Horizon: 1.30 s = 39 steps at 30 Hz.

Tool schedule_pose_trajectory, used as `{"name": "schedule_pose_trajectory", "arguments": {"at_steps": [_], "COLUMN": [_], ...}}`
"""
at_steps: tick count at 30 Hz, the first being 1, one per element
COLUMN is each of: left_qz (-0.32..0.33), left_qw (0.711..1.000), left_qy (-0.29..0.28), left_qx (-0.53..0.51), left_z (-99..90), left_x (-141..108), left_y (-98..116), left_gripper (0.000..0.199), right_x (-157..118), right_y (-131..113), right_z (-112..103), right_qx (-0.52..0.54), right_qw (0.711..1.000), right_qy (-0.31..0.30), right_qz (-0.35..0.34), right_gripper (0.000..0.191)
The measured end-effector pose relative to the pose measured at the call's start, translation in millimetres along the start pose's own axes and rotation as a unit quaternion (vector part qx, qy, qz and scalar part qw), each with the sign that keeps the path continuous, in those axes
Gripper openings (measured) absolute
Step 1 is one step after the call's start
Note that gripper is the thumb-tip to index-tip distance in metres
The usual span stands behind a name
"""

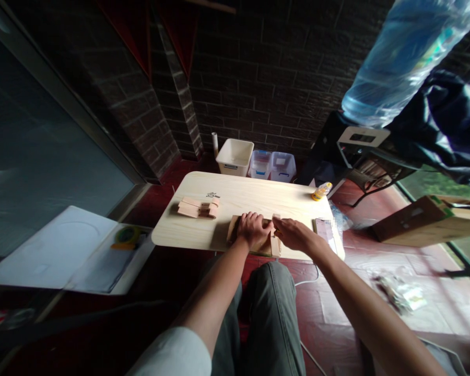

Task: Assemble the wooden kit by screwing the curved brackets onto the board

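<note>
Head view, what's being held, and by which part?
The left hand rests atop a brown board; the right hand is near the far end of a wooden strip, its grip unclear.

Pale, wood-grained table with rounded corners.
Wooden pieces lie left, small dark parts just beyond; front centre, a wooden board with a narrow wooden strip at its right end; right, a yellow-and-clear bottle and a flat rectangular object.
</note>
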<state>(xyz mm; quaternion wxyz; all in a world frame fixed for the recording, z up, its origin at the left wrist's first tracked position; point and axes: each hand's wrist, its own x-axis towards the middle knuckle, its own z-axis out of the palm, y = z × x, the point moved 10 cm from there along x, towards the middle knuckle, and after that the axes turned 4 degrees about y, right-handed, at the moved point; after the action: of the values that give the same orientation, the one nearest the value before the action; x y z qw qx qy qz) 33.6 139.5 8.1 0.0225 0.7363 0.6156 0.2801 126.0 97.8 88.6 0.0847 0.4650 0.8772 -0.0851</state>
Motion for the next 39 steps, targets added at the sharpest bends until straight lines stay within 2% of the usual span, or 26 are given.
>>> {"name": "schedule_pose_trajectory", "arguments": {"at_steps": [6, 12, 19, 27, 33, 39], "left_qz": [-0.004, -0.005, -0.003, 0.0, 0.004, 0.005], "left_qw": [1.0, 1.0, 1.0, 1.0, 1.0, 1.0], "left_qy": [-0.003, -0.006, 0.005, 0.003, 0.012, 0.014], "left_qx": [0.007, -0.004, 0.005, -0.003, 0.005, 0.002], "left_z": [-0.4, 0.7, -1.4, -1.7, -3.1, -1.8], "left_x": [-0.1, -0.1, -0.6, 0.6, -0.4, 0.0], "left_y": [-0.2, -0.6, 0.9, 1.6, 2.2, 1.5], "left_gripper": [0.034, 0.029, 0.031, 0.029, 0.032, 0.029], "right_x": [0.8, -2.2, -2.3, -2.7, -0.6, 2.7], "right_y": [13.1, 1.2, 3.6, -1.0, 4.6, 2.7], "right_z": [-2.1, -4.9, -10.2, -5.7, -6.7, -1.9], "right_qx": [-0.028, -0.031, -0.043, -0.025, -0.038, -0.025], "right_qw": [0.997, 0.999, 0.996, 0.999, 0.996, 0.998], "right_qy": [-0.024, -0.008, -0.004, -0.005, -0.009, -0.014], "right_qz": [0.062, 0.025, 0.077, 0.046, 0.077, 0.056], "right_gripper": [0.028, 0.03, 0.033, 0.036, 0.033, 0.033]}}
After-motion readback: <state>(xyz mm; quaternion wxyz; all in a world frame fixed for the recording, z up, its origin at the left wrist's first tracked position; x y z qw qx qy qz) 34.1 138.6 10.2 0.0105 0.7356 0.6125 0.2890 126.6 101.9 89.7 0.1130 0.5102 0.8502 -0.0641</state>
